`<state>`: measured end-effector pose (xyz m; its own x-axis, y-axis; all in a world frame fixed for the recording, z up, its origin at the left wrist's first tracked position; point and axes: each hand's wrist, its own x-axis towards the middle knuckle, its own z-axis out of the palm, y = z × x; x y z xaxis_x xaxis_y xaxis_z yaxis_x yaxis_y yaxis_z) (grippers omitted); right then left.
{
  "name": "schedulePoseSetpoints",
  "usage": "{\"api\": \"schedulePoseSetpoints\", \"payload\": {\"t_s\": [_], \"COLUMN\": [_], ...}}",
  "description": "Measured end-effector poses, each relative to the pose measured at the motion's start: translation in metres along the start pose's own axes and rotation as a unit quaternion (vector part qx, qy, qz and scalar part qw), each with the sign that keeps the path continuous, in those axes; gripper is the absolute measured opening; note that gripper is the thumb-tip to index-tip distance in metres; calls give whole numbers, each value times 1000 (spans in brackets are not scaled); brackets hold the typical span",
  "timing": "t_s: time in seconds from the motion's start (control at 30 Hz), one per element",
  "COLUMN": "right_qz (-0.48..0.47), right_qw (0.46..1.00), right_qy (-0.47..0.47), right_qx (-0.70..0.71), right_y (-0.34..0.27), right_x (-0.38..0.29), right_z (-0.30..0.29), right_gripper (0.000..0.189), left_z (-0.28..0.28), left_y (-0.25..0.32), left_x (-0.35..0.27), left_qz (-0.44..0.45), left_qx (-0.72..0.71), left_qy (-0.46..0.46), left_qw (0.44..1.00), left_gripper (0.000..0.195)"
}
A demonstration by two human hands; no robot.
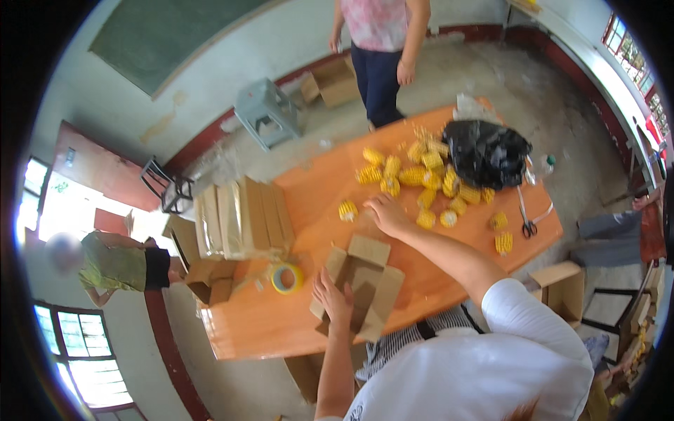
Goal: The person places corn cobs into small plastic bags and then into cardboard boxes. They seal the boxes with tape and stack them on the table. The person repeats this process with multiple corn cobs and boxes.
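My left hand (333, 301) rests at the left flap of an open cardboard box (363, 279), with nothing seen in its grasp; whether it grips the flap I cannot tell. The box looks empty inside. Above the table, my right hand (388, 213) hangs with its fingers apart, between a single short corn cob piece (348, 210) and a pile of yellow corn cob pieces (412, 176). A roll of clear yellowish tape (287, 278) lies left of the box.
Stacked flat cardboard boxes (245, 218) stand on the table's left. A black plastic bag (487, 153) and scissors (529, 228) are at the right. One person (376, 52) stands across the orange table (253, 337), another (124, 263) near the door. A grey plastic stool (267, 113) stands beyond.
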<state>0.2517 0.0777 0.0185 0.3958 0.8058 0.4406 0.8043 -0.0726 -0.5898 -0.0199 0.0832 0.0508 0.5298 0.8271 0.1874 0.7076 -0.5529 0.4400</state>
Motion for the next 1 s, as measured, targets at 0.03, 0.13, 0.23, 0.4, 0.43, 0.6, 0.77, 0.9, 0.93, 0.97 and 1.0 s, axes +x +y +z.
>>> {"api": "schedulePoseSetpoints", "payload": {"t_s": [0.03, 0.13, 0.23, 0.4, 0.43, 0.6, 0.77, 0.9, 0.93, 0.97, 1.0], "right_qz": [-18, 9, 61, -17, -10, -51, 107, 90, 104, 118, 163], "right_qw": [998, 972, 950, 944, 945, 984, 991, 985, 978, 969, 955], "right_qy": [1, -189, -240, -182, -207, -166, -48, 119, 135, 153, 129], "right_qx": [-52, -137, -190, -274, -254, -30, 71, -82, -118, -156, -212], "right_y": [10, 31, 23, 49, 53, 37, 53, 105, 125, 147, 165], "right_x": [4, -8, -27, -87, -95, -96, -89, -79, -77, -76, -76], "right_z": [6, 9, -17, -26, -30, -84, -170, -225, -236, -245, -248], "right_gripper": [20, 24, 26, 24, 26, 48, 32, 14, 11, 9, 11], "left_z": [-6, -12, 5, 39, 45, 59, 50, 43, 42, 41, 38], "left_y": [6, 23, 36, 50, 49, 42, 58, 69, 72, 77, 80], "left_x": [-4, -14, -34, -68, -72, -71, -70, -74, -74, -74, -75], "left_qz": [0, 46, 76, -28, -36, -76, -60, -42, -37, -31, -27], "left_qx": [-7, -54, -109, -144, -107, -46, -100, -87, -89, -91, -91], "left_qy": [29, 9, -21, -113, -139, -229, -135, -98, -88, -79, -68], "left_qw": [1000, 997, 991, 983, 984, 969, 984, 990, 991, 992, 993], "left_gripper": [70, 65, 67, 74, 74, 65, 51, 50, 50, 51, 51]}}
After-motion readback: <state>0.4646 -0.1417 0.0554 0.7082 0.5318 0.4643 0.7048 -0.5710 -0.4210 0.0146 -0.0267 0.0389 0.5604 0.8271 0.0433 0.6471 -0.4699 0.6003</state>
